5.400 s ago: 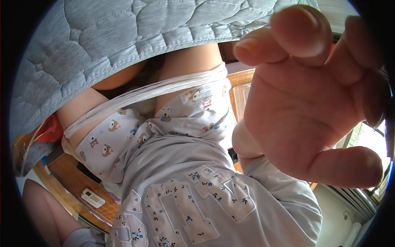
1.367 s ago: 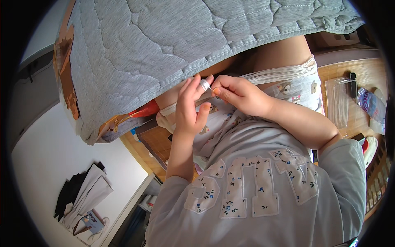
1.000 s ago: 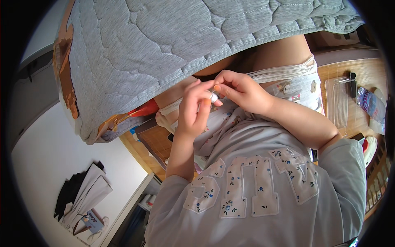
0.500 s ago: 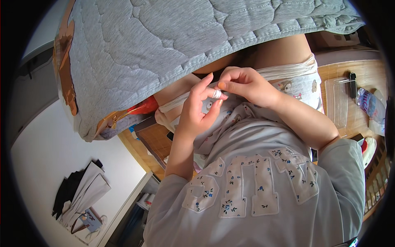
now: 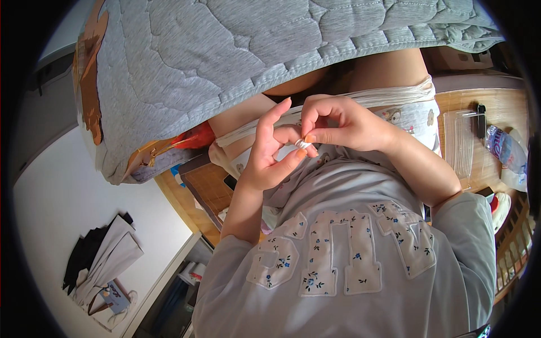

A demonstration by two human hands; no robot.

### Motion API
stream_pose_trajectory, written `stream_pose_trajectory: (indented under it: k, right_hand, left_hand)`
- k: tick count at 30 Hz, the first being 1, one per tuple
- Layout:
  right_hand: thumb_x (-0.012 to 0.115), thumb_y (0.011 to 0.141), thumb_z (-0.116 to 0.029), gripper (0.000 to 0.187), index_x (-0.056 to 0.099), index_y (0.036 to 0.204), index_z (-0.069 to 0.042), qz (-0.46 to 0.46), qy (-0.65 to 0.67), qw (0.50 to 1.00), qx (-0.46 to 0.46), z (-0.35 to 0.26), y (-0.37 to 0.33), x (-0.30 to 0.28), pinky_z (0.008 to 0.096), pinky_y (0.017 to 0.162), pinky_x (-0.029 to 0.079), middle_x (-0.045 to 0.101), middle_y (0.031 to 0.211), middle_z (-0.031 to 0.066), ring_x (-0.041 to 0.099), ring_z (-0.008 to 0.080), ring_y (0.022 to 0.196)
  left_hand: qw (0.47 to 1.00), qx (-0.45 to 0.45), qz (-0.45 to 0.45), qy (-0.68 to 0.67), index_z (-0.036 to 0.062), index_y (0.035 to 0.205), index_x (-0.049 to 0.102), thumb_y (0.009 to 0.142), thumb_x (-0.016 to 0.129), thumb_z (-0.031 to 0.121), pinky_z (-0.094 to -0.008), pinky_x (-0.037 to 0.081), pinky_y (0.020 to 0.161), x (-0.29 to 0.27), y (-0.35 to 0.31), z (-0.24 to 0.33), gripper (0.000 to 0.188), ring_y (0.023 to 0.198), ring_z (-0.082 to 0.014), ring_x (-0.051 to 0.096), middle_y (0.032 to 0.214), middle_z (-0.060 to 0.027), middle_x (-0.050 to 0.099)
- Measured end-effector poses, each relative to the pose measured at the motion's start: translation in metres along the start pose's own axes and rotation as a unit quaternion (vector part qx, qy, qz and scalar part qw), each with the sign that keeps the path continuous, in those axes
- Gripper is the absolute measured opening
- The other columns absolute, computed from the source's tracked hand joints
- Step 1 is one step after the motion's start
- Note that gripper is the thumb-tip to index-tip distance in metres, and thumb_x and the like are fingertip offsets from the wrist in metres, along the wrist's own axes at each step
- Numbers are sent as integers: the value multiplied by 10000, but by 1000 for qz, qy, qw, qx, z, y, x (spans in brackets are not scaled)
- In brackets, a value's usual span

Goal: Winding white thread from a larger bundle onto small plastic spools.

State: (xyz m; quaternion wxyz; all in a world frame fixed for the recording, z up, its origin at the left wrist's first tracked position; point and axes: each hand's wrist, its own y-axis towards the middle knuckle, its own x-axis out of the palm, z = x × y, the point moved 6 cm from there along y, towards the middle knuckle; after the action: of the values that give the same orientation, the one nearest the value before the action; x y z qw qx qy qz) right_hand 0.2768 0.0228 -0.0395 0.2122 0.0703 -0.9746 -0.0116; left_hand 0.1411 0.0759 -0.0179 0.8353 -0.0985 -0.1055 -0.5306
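A small winding of white yarn (image 5: 302, 144) goes round a bent finger of my left hand (image 5: 267, 163). The thumb of that hand lies against the winding, while its index finger points upward. My right hand (image 5: 352, 125) pinches at the winding's upper edge with thumb and index finger; the strand between them is too fine to make out. Below both hands, a bundle of white strands (image 5: 389, 97) stretches across my thighs, over pale patterned shorts (image 5: 397, 115).
A grey quilted mattress pad (image 5: 225, 50) overhangs my legs. On the wooden surface at right are a clear plastic tray (image 5: 459, 141), a plastic bottle (image 5: 506, 147) and a black object (image 5: 480, 119). Folded clothes (image 5: 110, 253) lie on a white surface at lower left.
Both hands have shifted slightly toward my body. The left thumb has come up against the winding, and the right fingertips have moved down onto it.
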Motion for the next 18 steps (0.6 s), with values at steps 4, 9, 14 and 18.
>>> stream_pose_trajectory:
  k: [4, 9, 14, 18]
  right_hand:
    - [638, 942, -87, 78, 622, 952, -10, -44, -7, 998, 47, 0, -3, 6, 246, 745, 438, 594, 928, 6, 544, 79, 845]
    - [578, 987, -131, 111, 586, 994, -20, -111, 12, 987, 118, 6, -8, 14, 247, 779, 432, 599, 950, -7, 535, 70, 870]
    - [547, 1009, -158, 137, 571, 1021, -24, -151, 66, 974, 156, 13, -12, 23, 239, 812, 436, 602, 963, -6, 535, 65, 900]
    - [547, 1012, -158, 142, 572, 1030, -20, -96, 179, 966, 161, 18, -12, 25, 236, 826, 443, 608, 960, 0, 543, 66, 920]
  left_hand:
    - [999, -22, -8, 37, 4, 1520, 144, 896, 589, -53, -344, 482, 946, -2, -3, 0, 769, 904, -178, 692, 916, -133, 702]
    - [992, -53, -58, 100, -38, 1524, 119, 869, 639, -61, -325, 529, 892, -1, -8, 2, 837, 892, -213, 710, 851, -153, 707]
    - [993, -113, -19, 13, -32, 1517, 174, 810, 710, -91, -310, 564, 823, -4, -12, -3, 890, 822, -210, 721, 836, -141, 714]
    - [997, -71, 28, -24, 25, 1506, 209, 771, 744, -105, -323, 598, 778, -7, -9, -6, 919, 804, -205, 712, 867, -111, 674]
